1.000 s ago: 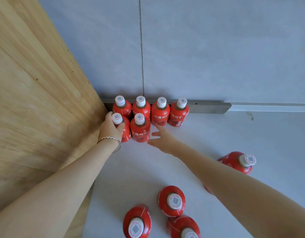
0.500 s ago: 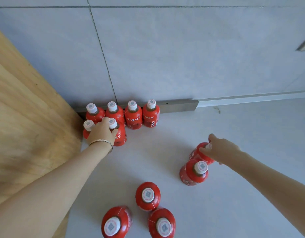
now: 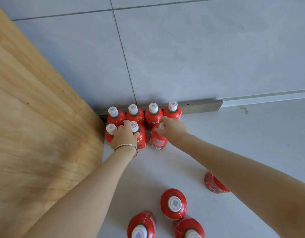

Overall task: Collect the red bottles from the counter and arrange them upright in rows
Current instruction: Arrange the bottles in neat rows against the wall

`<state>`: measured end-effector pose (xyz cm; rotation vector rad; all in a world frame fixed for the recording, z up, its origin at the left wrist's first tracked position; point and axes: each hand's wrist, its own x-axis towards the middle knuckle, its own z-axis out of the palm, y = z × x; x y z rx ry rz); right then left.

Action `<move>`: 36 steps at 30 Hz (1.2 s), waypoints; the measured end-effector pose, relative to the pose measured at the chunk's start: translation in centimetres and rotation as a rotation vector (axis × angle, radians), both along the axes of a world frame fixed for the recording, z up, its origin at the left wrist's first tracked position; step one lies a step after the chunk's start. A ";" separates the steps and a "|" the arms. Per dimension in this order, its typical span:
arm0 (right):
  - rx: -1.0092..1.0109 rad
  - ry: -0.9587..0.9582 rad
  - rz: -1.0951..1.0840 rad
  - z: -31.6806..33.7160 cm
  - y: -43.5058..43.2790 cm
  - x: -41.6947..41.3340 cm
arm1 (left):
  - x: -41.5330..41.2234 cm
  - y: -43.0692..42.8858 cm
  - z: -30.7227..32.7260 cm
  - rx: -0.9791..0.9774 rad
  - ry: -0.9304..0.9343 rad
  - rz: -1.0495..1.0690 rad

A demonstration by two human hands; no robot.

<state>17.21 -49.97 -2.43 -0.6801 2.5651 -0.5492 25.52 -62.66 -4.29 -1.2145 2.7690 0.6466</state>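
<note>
Several red bottles with white caps stand upright in a back row [image 3: 153,115] against the grey wall. In front of them stand two more, and my left hand [image 3: 125,137] rests over these, fingers around the right one [image 3: 140,136]. My right hand [image 3: 172,128] grips the top of a third front-row bottle [image 3: 157,140], which stands beside those two. Three loose bottles stand near the bottom edge, one at the middle [image 3: 173,204]. Another bottle [image 3: 214,184] is partly hidden behind my right forearm.
A wooden panel [image 3: 36,126] rises along the left, right beside the rows. A metal strip [image 3: 200,106] runs along the foot of the tiled wall. The white counter [image 3: 251,143] stretches out to the right.
My right hand took a bottle from the right side of the counter and carried it left into the front row. My left hand stayed on the front bottles.
</note>
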 end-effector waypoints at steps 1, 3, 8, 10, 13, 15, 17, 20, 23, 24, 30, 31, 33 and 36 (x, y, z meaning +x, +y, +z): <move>-0.034 -0.013 0.009 -0.3 -0.8 0.3 | 0.0 0.0 0.0 -0.003 -0.005 0.002; -0.114 -0.040 0.007 -0.7 -1.5 0.7 | 0.0 0.0 0.0 -0.008 -0.010 0.001; -0.203 -0.125 0.075 0.3 2.3 0.9 | 0.1 0.0 -0.2 -0.028 -0.018 -0.005; -0.121 -0.141 0.151 1.2 5.7 0.9 | 0.2 0.2 -0.3 -0.044 -0.028 -0.004; 0.148 -0.088 0.241 2.9 11.1 1.2 | 0.3 1.3 -0.8 -0.295 0.078 -0.136; 0.351 -0.016 0.275 3.6 14.1 1.8 | 0.1 2.6 -0.9 -0.399 0.184 -0.281; 0.503 0.013 0.288 3.7 16.3 2.7 | -0.3 4.3 -0.1 -0.296 0.180 -0.386; 0.572 -0.025 0.278 2.9 17.7 3.6 | -1.6 5.6 0.6 -0.081 0.099 -0.336; 0.462 -0.101 0.158 2.2 17.3 3.0 | -2.3 5.5 0.6 -0.049 0.028 -0.325; 0.401 -0.114 0.099 2.0 16.8 2.7 | -2.4 5.3 0.5 -0.041 0.017 -0.325; 0.072 -0.050 -0.070 -0.2 10.2 0.5 | -2.5 5.0 -0.2 -0.047 0.054 -0.317; 0.022 -0.054 -0.090 -0.5 8.7 0.0 | -2.5 5.0 -0.3 -0.047 0.058 -0.316; -0.085 -0.068 -0.146 -1.0 6.2 -0.8 | -2.6 4.9 -0.4 -0.041 0.062 -0.309; -0.201 -0.085 -0.202 -1.2 3.9 -1.4 | -2.6 4.7 -0.5 -0.041 0.060 -0.305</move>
